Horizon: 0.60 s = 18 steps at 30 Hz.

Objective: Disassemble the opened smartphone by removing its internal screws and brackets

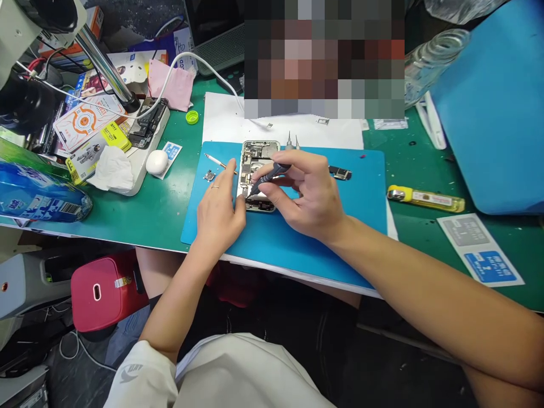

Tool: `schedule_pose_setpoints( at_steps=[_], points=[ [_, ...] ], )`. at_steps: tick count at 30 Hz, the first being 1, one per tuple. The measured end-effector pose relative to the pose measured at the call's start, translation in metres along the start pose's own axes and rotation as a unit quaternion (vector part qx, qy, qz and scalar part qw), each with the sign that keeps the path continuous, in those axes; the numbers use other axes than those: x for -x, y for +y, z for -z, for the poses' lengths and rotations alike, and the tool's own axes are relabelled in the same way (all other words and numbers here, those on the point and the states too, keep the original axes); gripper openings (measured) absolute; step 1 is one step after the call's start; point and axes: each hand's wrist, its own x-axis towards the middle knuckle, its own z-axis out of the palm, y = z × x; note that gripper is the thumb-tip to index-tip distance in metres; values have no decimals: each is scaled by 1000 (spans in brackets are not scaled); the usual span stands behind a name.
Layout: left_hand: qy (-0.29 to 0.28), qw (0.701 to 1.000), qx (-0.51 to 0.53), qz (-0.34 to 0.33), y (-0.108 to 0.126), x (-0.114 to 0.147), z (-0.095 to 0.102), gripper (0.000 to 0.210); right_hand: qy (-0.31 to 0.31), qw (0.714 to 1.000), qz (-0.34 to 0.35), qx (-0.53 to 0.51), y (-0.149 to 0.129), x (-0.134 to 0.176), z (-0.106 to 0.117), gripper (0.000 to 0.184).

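An opened smartphone [259, 199] lies on the blue mat [297, 249], its inner parts exposed. My right hand [317, 195] grips a dark grey screwdriver [274, 171] between thumb and fingers, its tip slanting down to the phone's lower left part. Along the phone's left edge rests my left hand [219, 209], fingers stretched out and thumb by the lower left corner. A white pen-like tool [215, 160] and a small metal part [208, 175] lie left of the phone. To the right of my right hand is a dark circuit board piece [341, 173].
Two pointed metal tips [290, 141] show behind the phone. A yellow utility knife [425, 198] and a sticker card [480, 249] lie at right. Boxes, a crumpled tissue [113, 168] and a microscope pole [106, 65] crowd the left. A white cable [199, 58] arches across the back.
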Motion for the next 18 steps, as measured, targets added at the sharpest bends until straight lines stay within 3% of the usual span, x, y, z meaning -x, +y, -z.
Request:
schedule_pose_setpoints(
  at_steps=[18],
  points=[
    [-3,1000,6,8,-1,0,0,66,1,1000,-12,13,0,0,0,42]
  ],
)
